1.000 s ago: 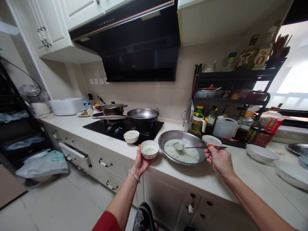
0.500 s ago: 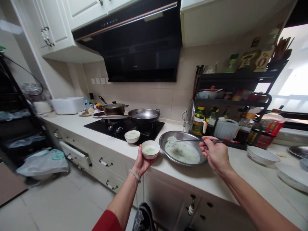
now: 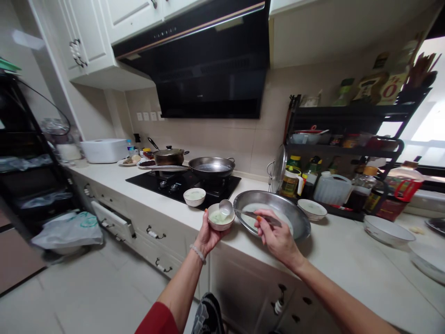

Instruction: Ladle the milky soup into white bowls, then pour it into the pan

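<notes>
My left hand is wrapped round a small bowl of pale soup with green bits, held at the counter's front edge. In my right hand is the handle of a metal ladle, whose head is tipped over that small bowl. Beneath my right hand stands a wide metal basin with whitish soup inside. Another filled small bowl sits on the front edge of the black stove, and a further filled bowl is right of the basin.
A pan and a lidded pot are on the stove. Bottles and a black rack line the back right. White bowls stand at the right. Below the counter at the left, a drawer is pulled out.
My right hand has moved left, carrying the ladle from the basin to over the small bowl. The bowl right of the basin, earlier hidden behind my right hand, now shows. The view has shifted slightly.
</notes>
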{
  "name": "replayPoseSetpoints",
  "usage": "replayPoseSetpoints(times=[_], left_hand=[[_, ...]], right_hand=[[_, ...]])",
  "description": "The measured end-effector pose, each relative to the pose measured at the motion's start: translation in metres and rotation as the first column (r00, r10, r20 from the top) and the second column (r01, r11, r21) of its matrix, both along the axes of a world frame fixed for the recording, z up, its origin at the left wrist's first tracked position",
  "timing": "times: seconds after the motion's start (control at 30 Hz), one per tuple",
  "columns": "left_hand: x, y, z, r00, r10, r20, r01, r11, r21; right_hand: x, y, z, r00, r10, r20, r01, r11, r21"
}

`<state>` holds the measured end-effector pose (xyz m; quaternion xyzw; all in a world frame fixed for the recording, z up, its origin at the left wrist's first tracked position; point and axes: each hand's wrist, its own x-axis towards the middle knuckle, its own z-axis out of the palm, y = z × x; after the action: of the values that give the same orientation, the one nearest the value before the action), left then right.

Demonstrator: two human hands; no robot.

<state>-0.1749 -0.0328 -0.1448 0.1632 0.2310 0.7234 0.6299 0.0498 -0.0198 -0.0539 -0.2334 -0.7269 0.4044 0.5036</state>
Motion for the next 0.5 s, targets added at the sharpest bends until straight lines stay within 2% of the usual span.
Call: replayPoseSetpoints(times=[0.1, 0.2, 0.37, 0.5], left_hand=[[0.0, 0.0, 0.0, 1.0, -0.004, -0.001, 0.004, 1.0, 0.003], [0.0, 0.0, 0.0, 1.0, 0.006, 0.003, -0.006, 1.0, -0.006], [0.0, 0.001, 0.0, 1.0, 0.021, 0.019, -0.021, 1.0, -0.01], [0.0, 0.0, 0.0, 1.0, 0.023, 0.012, -0.023, 1.0, -0.012]], right_hand=[[0.006, -0.001, -0.005, 1.0, -0.009, -0.017, 0.01, 0.999, 0.031], [0.014, 0.007, 0.001, 0.986, -0.106, -0.128, 0.095, 0.991, -0.092], [0.039, 0.033, 0.008, 0.907, -0.305, -0.29, 0.22, 0.932, -0.289], [0.062, 0.052, 0.001, 0.891, -0.402, -0.21, 0.34, 0.899, -0.276]])
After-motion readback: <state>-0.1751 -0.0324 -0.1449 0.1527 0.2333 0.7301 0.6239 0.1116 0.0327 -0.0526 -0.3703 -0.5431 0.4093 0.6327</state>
